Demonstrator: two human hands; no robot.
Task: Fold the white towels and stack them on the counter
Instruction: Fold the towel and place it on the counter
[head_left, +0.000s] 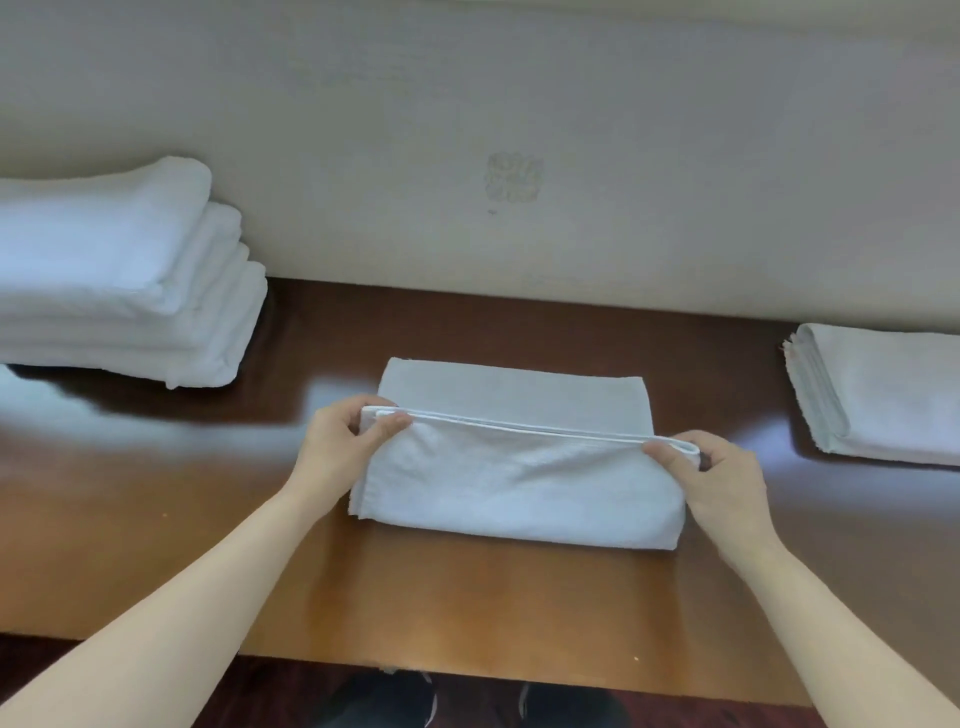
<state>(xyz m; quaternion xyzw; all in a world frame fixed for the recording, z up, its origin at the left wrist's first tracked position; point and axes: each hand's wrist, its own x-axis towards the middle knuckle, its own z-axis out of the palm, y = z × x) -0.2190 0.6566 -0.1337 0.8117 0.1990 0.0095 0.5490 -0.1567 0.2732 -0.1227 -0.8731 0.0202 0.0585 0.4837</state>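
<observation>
A white towel (519, 478) lies partly folded in the middle of the brown wooden counter (467, 597). Its near half is lifted, with the hemmed edge raised above the flat far half. My left hand (343, 447) pinches the left corner of that raised edge. At the right corner, my right hand (717, 478) pinches the same edge. A stack of several folded white towels (119, 275) stands at the back left. Another folded white towel (883, 395) lies at the right edge of the view.
A pale wall (519, 156) runs right behind the counter. The counter's front edge (519, 675) is close to me, with dark floor and shoes below it. Bare glossy wood shows between the middle towel and each side pile.
</observation>
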